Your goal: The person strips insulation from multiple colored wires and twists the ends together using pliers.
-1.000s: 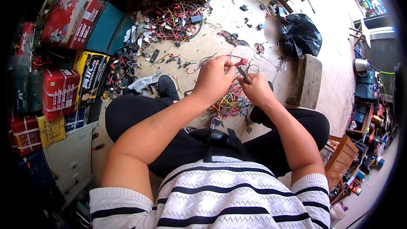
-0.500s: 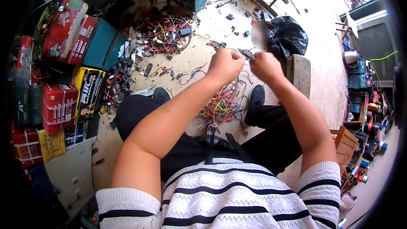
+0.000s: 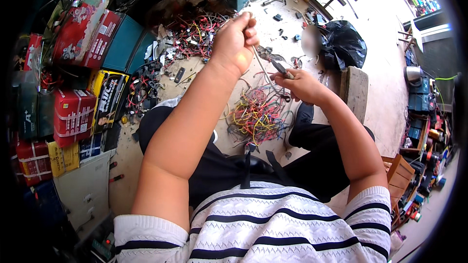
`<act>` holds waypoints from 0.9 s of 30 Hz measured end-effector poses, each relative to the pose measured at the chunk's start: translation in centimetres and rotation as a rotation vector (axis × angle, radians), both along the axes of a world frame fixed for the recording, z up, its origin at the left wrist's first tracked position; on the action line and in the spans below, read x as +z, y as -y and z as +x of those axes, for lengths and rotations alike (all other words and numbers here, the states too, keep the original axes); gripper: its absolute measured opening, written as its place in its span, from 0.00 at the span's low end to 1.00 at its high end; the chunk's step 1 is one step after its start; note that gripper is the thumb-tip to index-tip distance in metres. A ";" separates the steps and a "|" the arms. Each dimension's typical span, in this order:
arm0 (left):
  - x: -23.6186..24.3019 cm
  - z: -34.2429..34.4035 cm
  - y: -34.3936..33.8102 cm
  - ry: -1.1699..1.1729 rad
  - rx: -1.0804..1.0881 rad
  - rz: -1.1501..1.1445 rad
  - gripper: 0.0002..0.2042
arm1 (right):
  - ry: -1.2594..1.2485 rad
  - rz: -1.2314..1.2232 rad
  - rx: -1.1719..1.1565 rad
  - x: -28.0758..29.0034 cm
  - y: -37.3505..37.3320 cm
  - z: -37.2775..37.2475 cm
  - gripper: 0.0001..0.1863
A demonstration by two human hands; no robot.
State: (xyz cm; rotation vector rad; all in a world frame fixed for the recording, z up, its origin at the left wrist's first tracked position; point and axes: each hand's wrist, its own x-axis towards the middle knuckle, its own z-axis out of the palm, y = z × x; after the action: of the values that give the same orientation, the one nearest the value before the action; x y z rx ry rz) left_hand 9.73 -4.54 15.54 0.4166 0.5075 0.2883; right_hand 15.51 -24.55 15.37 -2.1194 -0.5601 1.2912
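Note:
My left hand (image 3: 235, 44) is raised and closed around a thin wire (image 3: 261, 65) that runs down to my right hand (image 3: 302, 86). That hand grips a small dark-handled cutting tool (image 3: 282, 68) against the wire. Below both hands, between my legs, a tangle of red, yellow and green wires (image 3: 256, 117) lies on the concrete floor.
Stacked red, yellow and teal boxes (image 3: 73, 102) line the left. More wire scraps and small parts (image 3: 195, 36) lie ahead on the floor. A black plastic bag (image 3: 343, 44), a wooden block (image 3: 355, 92) and wooden crates (image 3: 397, 175) sit on the right.
My left hand has risen and pulled away from the right hand, drawing the wire out taut. The camera view has shifted slightly upward.

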 end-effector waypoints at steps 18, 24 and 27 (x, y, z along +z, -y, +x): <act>1.3 -7.5 -11.1 -0.369 0.455 1.107 0.11 | 0.488 -0.548 0.834 -1.6 6.2 1.6 0.13; -0.9 -6.1 -6.1 -0.346 -0.057 1.596 0.09 | 0.438 -0.357 0.863 0.7 4.1 -2.1 0.14; 0.2 -3.6 0.3 0.096 0.069 1.064 0.14 | 0.465 -0.278 0.779 1.9 3.2 -2.9 0.14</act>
State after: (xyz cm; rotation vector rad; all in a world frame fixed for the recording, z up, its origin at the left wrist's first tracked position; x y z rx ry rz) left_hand 6.18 -4.80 15.75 1.4104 0.2348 0.6375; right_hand 12.56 -27.79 17.23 -2.5636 -1.6061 1.2915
